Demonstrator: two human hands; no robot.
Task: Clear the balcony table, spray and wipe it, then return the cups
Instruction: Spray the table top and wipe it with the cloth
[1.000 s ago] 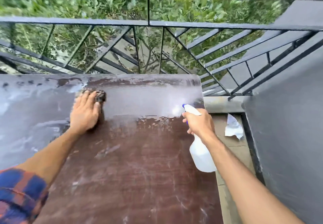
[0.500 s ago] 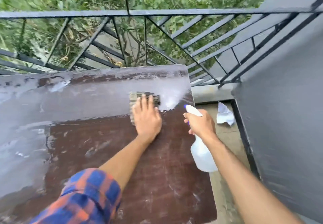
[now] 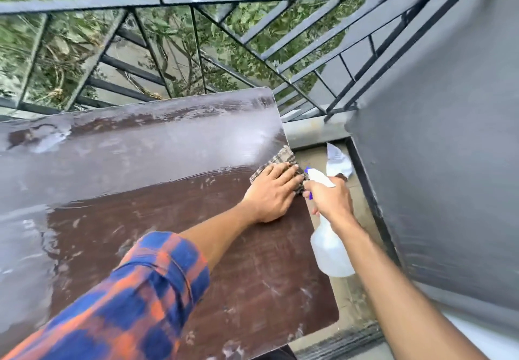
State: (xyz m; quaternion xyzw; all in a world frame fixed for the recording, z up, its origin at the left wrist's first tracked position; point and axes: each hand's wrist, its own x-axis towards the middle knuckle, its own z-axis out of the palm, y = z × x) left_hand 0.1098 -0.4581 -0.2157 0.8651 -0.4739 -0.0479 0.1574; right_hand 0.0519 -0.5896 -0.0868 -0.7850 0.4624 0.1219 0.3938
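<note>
Left hand [image 3: 271, 192] presses flat on the checked brown cloth [image 3: 283, 160] at the wet brown table [image 3: 168, 205] edge; right hand [image 3: 331, 199] grips the translucent white spray bottle [image 3: 331, 250] off to the side — ready for respraying.

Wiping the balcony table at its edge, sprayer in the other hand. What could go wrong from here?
1. The cloth under the left hand partly overhangs the right edge of the table; one more push may drop it to the floor.
2. The spray bottle in the right hand hangs off the table, nozzle close to the left fingers; the hands may bump.
3. The near half looks dry and streaked; it may get skipped.
</note>
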